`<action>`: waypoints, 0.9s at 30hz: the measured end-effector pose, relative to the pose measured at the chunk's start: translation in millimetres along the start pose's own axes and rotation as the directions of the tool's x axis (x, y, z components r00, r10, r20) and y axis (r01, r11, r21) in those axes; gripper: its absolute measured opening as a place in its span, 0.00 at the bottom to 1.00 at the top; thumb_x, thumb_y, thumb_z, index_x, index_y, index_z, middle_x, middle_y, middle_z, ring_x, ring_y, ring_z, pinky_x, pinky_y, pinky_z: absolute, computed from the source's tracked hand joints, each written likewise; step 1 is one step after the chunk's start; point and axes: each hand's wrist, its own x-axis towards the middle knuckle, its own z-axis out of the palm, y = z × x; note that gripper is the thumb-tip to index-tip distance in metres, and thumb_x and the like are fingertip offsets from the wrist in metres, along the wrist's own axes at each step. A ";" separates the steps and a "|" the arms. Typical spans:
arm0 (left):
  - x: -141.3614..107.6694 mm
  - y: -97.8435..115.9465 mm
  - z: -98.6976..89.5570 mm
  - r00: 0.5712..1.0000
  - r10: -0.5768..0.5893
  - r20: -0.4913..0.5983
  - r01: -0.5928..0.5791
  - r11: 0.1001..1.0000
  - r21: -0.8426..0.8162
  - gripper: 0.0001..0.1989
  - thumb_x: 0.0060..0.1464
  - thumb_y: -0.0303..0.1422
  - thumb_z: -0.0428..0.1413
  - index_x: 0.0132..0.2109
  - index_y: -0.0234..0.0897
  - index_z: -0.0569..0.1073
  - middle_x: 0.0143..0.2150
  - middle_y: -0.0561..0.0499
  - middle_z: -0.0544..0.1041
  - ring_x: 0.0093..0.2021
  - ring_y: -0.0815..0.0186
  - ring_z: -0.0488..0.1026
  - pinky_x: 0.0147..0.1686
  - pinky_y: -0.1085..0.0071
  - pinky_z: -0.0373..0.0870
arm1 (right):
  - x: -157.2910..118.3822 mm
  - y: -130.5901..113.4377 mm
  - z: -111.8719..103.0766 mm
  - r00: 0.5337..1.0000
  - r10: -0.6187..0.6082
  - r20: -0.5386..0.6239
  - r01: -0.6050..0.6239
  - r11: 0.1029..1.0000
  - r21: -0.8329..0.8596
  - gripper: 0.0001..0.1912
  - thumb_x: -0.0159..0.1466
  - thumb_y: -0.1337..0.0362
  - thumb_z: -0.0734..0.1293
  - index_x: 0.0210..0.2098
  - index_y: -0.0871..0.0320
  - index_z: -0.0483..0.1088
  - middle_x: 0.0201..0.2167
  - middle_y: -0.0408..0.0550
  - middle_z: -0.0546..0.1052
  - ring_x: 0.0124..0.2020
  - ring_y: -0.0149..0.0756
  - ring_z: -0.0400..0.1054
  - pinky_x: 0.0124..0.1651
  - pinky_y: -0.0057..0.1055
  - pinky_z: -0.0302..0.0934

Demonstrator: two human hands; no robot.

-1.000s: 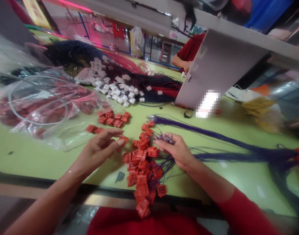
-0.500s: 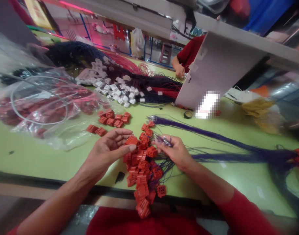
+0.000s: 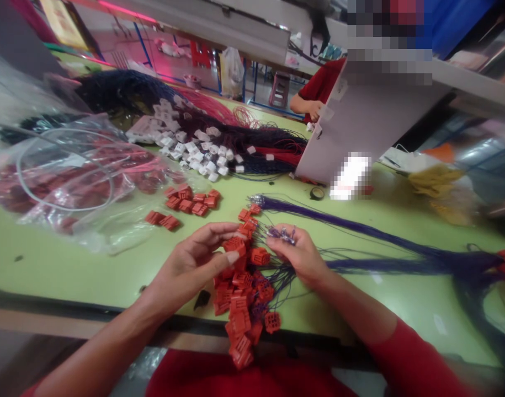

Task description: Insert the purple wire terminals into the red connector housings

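Left-hand fingers (image 3: 211, 238) clamp a red plastic connector (image 3: 234, 246); right-hand fingers (image 3: 287, 242) pinch the metal-tipped ends of thin purple wires (image 3: 282, 234). Just below the hands lies a heap of red connectors (image 3: 239, 298), and the wires trail rightward across the green desk (image 3: 62, 270). Farther off sit a clear plastic bag (image 3: 70, 187) of red parts and white connectors (image 3: 194, 154) among dark wire bundles (image 3: 120, 91).

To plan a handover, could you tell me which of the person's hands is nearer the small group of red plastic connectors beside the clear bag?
Left: the left hand lies just below the small red connector group; the right hand is farther off, beyond the large red connector heap.
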 end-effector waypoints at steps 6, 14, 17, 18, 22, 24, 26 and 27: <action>2.2 -2.2 -0.6 0.993 0.121 0.002 -0.120 0.985 0.123 0.14 0.52 0.33 0.67 0.47 0.41 0.82 0.50 0.43 0.82 0.44 0.58 0.81 0.42 0.67 0.82 | -3.9 -6.5 -1.7 0.998 0.010 0.068 -0.003 0.995 -0.104 0.15 0.56 0.55 0.73 0.27 0.58 0.67 0.20 0.35 0.61 0.22 0.25 0.50 0.27 0.27 0.45; -1.6 -6.2 -2.1 0.979 0.169 0.111 -0.194 0.945 0.265 0.16 0.59 0.36 0.62 0.55 0.44 0.79 0.48 0.45 0.82 0.42 0.62 0.81 0.42 0.68 0.81 | -5.3 -7.7 -2.6 0.991 0.008 0.134 0.014 0.986 -0.165 0.12 0.56 0.58 0.73 0.28 0.58 0.68 0.21 0.37 0.66 0.24 0.27 0.55 0.29 0.26 0.53; -2.7 -7.3 -1.2 0.989 0.105 0.102 -0.125 0.966 0.227 0.17 0.59 0.37 0.63 0.54 0.40 0.77 0.45 0.45 0.83 0.38 0.62 0.81 0.39 0.68 0.81 | -5.0 -6.7 -2.5 0.992 0.016 0.121 0.007 0.982 -0.187 0.12 0.56 0.58 0.72 0.28 0.58 0.68 0.21 0.37 0.65 0.23 0.27 0.55 0.28 0.26 0.52; -2.6 -7.1 -1.0 0.989 0.116 0.092 -0.134 0.965 0.227 0.16 0.58 0.37 0.63 0.53 0.40 0.78 0.46 0.44 0.83 0.39 0.61 0.81 0.40 0.67 0.81 | -5.0 -6.5 -2.5 0.993 0.017 0.117 0.006 0.981 -0.192 0.12 0.56 0.59 0.72 0.28 0.58 0.68 0.21 0.37 0.65 0.23 0.27 0.54 0.28 0.26 0.51; -0.9 -4.7 -1.5 0.958 0.275 0.081 -0.287 0.911 0.296 0.12 0.56 0.34 0.65 0.48 0.43 0.82 0.50 0.45 0.83 0.48 0.58 0.81 0.50 0.64 0.79 | -6.0 -5.8 -2.6 0.993 0.002 0.115 0.022 0.976 -0.215 0.10 0.56 0.62 0.71 0.29 0.59 0.67 0.22 0.37 0.65 0.24 0.27 0.54 0.28 0.26 0.51; -0.2 -3.4 -1.4 0.921 0.377 0.096 -0.386 0.853 0.352 0.13 0.56 0.31 0.65 0.49 0.46 0.82 0.50 0.47 0.83 0.50 0.59 0.80 0.53 0.64 0.77 | -6.8 -5.1 -2.5 0.992 -0.009 0.126 0.037 0.975 -0.221 0.09 0.57 0.63 0.71 0.29 0.59 0.67 0.22 0.37 0.64 0.24 0.26 0.54 0.28 0.26 0.51; 0.4 -2.6 -0.5 0.880 0.459 0.125 -0.468 0.788 0.401 0.14 0.56 0.28 0.64 0.49 0.47 0.82 0.50 0.48 0.83 0.49 0.61 0.81 0.53 0.66 0.77 | -7.6 -4.7 -2.1 0.989 -0.020 0.146 0.051 0.976 -0.212 0.09 0.57 0.63 0.71 0.29 0.59 0.67 0.22 0.37 0.64 0.24 0.27 0.54 0.28 0.26 0.51; 0.8 -2.5 0.3 0.862 0.485 0.144 -0.498 0.761 0.417 0.15 0.56 0.27 0.64 0.49 0.46 0.81 0.50 0.48 0.83 0.48 0.61 0.81 0.52 0.67 0.77 | -8.0 -4.5 -1.7 0.987 -0.027 0.159 0.060 0.977 -0.205 0.09 0.57 0.63 0.71 0.29 0.59 0.67 0.22 0.37 0.65 0.24 0.27 0.55 0.29 0.26 0.52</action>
